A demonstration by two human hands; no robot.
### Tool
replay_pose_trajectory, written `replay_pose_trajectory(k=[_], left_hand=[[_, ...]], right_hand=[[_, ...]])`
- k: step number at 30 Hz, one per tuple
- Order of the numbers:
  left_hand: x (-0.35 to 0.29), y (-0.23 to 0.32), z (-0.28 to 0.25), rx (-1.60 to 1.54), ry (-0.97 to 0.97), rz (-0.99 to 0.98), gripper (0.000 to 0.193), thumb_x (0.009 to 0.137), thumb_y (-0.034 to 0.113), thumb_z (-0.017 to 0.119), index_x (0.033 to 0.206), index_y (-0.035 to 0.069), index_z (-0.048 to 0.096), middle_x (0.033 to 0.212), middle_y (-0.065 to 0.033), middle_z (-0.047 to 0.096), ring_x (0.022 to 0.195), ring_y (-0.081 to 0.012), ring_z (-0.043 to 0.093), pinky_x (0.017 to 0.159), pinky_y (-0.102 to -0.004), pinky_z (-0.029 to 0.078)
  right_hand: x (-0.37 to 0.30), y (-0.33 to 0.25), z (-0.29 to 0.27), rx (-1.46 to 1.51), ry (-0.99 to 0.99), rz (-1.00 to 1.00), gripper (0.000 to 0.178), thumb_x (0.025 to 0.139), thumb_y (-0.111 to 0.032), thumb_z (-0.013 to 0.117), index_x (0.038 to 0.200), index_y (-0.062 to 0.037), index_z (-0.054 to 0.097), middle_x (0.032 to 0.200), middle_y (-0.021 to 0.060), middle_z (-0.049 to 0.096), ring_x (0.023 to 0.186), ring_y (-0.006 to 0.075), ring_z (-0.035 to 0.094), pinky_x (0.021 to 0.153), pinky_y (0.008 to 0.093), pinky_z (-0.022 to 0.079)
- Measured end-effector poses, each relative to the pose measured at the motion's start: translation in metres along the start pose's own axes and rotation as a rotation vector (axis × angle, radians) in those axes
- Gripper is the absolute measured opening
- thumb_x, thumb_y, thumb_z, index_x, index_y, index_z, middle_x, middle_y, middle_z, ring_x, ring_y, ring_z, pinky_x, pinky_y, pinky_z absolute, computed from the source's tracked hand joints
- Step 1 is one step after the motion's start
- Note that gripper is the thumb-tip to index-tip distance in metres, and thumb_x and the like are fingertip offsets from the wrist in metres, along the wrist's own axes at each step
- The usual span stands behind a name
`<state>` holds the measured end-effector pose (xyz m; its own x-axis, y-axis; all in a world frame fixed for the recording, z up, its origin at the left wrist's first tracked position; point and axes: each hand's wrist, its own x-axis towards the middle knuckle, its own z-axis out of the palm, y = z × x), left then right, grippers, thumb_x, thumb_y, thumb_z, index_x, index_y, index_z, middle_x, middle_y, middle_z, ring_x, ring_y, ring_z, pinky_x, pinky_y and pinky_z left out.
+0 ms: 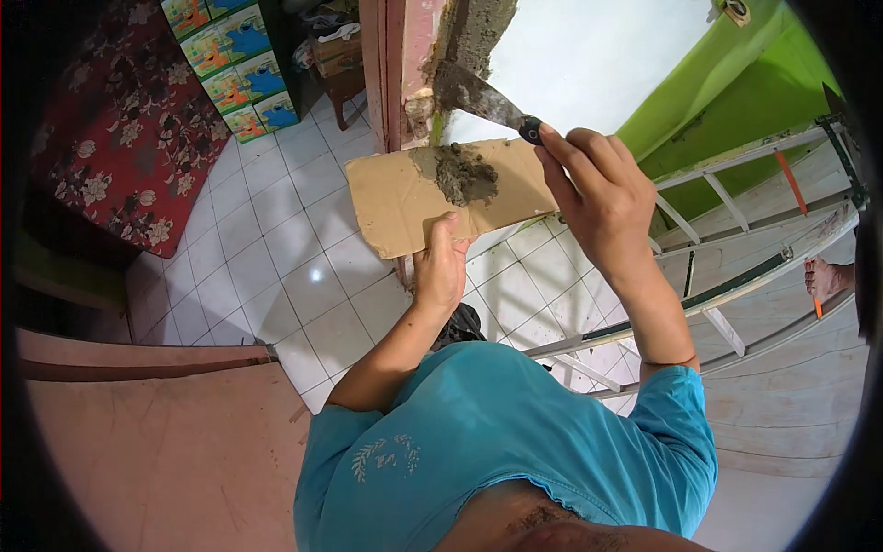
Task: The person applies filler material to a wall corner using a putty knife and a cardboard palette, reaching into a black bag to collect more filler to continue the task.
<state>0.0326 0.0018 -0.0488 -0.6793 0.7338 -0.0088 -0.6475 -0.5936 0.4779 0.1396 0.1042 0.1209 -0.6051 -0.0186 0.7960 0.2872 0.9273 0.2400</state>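
Observation:
My left hand [441, 271] grips the near edge of a flat piece of cardboard [386, 198], its thumb lying on top. A lump of wet grey mortar [466, 177] sits on the cardboard toward the wall side. In my right hand [602, 198] is a putty knife [483, 99] with a dark handle, the fingers closed round it. Its smeared blade reaches left to the wall edge beside the door frame, where it seems to touch. Rough grey mortar [478, 41] covers the strip of wall just above the blade.
An aluminium ladder [727, 313] stands at my right; another person's hand [823, 278] is near its rail. At left are stacked printed boxes [241, 69] and a red floral cloth [138, 138]. A wooden door frame [382, 83] rises ahead. White tiles [303, 248] cover the floor.

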Motion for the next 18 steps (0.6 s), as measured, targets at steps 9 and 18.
replay_pose_trajectory(k=[9, 18], left_hand=[[0.0017, -0.0001, -0.0050, -0.016, -0.058, -0.027, 0.033, 0.096, 0.010, 0.054, 0.128, 0.002, 0.048, 0.122, -0.0119, 0.055, 0.114, -0.0268, 0.059, 0.101, -0.0485, 0.051], [0.0008, -0.0004, -0.0026, -0.007, -0.007, -0.019, 0.033, 0.095, 0.010, 0.055, 0.127, 0.003, 0.050, 0.122, -0.0104, 0.056, 0.115, -0.0252, 0.059, 0.101, -0.0470, 0.050]], right_hand=[[0.0041, -0.0049, -0.0034, -0.003, -0.031, -0.017, 0.027, 0.077, -0.006, 0.078, 0.104, -0.0086, 0.072, 0.082, 0.0002, 0.060, 0.062, 0.0147, 0.054, 0.049, 0.0302, 0.044], [0.0061, -0.0050, -0.0045, -0.019, -0.037, -0.039, 0.027, 0.079, -0.006, 0.075, 0.105, -0.0077, 0.071, 0.083, 0.0002, 0.057, 0.064, 0.0144, 0.055, 0.050, 0.0308, 0.045]])
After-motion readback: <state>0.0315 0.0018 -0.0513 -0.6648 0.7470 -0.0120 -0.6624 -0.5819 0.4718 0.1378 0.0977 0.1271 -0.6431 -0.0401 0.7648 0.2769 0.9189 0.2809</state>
